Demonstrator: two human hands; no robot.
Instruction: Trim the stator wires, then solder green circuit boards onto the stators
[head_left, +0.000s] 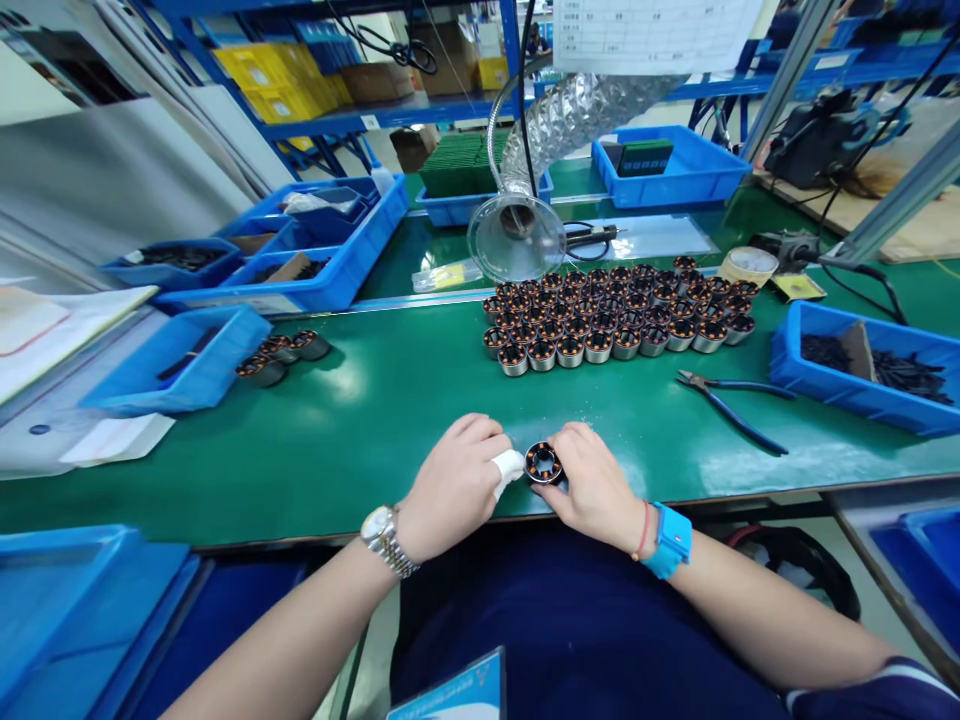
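Note:
My right hand [596, 480] grips a motor stator [543, 463], a round metal ring with copper windings inside, between thumb and fingers near the table's front edge. Its open end faces up. Close against its left side is my left hand [463, 480], fingers curled in and a white cover on one digit; what those fingers hold, if anything, is hidden. Beyond my hands, many similar stators [598, 346] stand upright in packed rows. A few more stators [277, 352] sit at the left, at least one tilted.
Cutting pliers [731, 400] lie open at the right, beside a blue bin [870, 365] of dark slender parts. A clear extraction hood [517, 237] on a foil duct hangs behind the rows. Blue bins [180, 360] line the left. A tape roll [748, 266] is at the back right.

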